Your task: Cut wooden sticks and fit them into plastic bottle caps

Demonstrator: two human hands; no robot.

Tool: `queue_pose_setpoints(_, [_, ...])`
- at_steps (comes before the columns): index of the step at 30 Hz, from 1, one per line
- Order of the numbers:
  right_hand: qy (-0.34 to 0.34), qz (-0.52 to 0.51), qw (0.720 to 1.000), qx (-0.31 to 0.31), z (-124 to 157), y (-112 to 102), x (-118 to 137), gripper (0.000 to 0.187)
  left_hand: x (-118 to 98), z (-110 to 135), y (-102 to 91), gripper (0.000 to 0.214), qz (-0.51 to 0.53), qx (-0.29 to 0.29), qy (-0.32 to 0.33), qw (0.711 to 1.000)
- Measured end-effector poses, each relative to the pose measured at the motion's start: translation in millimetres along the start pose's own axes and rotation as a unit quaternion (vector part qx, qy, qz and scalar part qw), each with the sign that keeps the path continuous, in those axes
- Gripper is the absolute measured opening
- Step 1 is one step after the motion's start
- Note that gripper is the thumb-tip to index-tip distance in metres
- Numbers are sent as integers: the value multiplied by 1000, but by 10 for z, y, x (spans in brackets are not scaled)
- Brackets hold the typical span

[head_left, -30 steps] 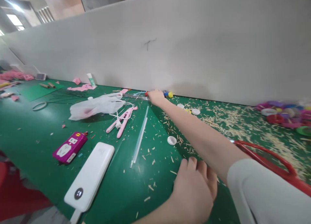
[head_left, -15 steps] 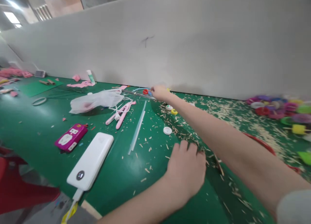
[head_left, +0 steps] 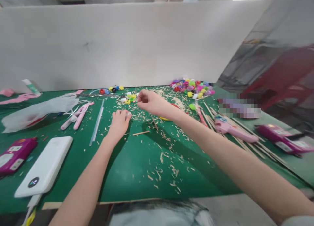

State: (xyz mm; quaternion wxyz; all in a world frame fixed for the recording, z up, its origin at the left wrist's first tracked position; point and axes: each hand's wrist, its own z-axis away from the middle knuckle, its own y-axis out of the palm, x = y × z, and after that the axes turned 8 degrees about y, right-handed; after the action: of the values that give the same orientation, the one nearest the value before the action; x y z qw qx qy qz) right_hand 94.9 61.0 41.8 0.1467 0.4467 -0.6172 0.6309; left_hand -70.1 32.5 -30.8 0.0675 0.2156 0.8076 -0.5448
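Green table (head_left: 137, 173) carries the left hand (head_left: 119, 123), resting palm-down with fingertips on a small white cap (head_left: 128, 114), while the right hand (head_left: 149, 102), fingers curled shut, hovers just beside loose caps (head_left: 129, 98); contents indiscernible.

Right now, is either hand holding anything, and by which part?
The left hand rests on the green mat, fingers on a small white cap. The right hand is curled shut; what it holds cannot be told.
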Motion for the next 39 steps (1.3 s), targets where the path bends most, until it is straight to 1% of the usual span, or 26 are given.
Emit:
queue_pose_setpoints(1, [8, -37, 999, -3, 106, 10, -87, 7, -33, -22, -5, 18, 80, 1, -4, 997])
queue_pose_setpoints(2, [14, -76, 997, -5, 192, 33, -173, 7, -75, -40, -16, 17, 162, 7, -14, 987])
queue_pose_setpoints(4, [23, -157, 987, -16, 304, 107, -331, 6, -163, -59, -40, 21, 303, 23, -35, 952])
queue_pose_setpoints(5, [28, -192, 981, -22, 331, 149, -397, 5, -200, -61, -46, 23, 352, 29, -41, 935])
queue_pose_setpoints(7, [39, -237, 970, -32, 349, 221, -498, 4, -245, -53, -37, 25, 408, 39, -39, 911])
queue_pose_setpoints(9, [48, -242, 969, -27, 345, 266, -565, 3, -253, -39, -4, 25, 426, 52, -24, 903])
queue_pose_setpoints(14, [19, -207, 978, -11, 340, 283, -666, 7, -229, -12, 69, 25, 407, 79, 18, 910])
queue_pose_setpoints(17, [6, -181, 983, -18, 346, 284, -690, 8, -245, 4, 65, 26, 374, 83, 32, 923])
queue_pose_setpoints(21, [-8, -132, 991, -25, 364, 274, -684, 12, -273, 31, 41, 30, 312, 67, 37, 947])
queue_pose_setpoints(24, [-19, -76, 997, -25, 377, 244, -676, 16, -273, 51, 38, 34, 291, 64, 56, 953])
queue_pose_setpoints(26, [-34, -28, 999, -23, 385, 223, -673, 19, -269, 65, 41, 34, 256, 62, 85, 961])
queue_pose_setpoints(28, [-52, 7, 998, -21, 392, 211, -669, 20, -272, 79, 40, 29, 202, 56, 132, 969])
queue_pose_setpoints(31, [-84, 44, 995, -34, 403, 214, -651, 23, -286, 90, 30, 24, 131, 41, 190, 972])
queue_pose_setpoints(34, [-115, 67, 990, -48, 406, 233, -627, 26, -289, 92, 26, 22, 105, 25, 202, 973])
queue_pose_setpoints(39, [-142, 87, 985, -45, 394, 280, -612, 28, -252, 120, 60, 22, 108, 0, 205, 973])
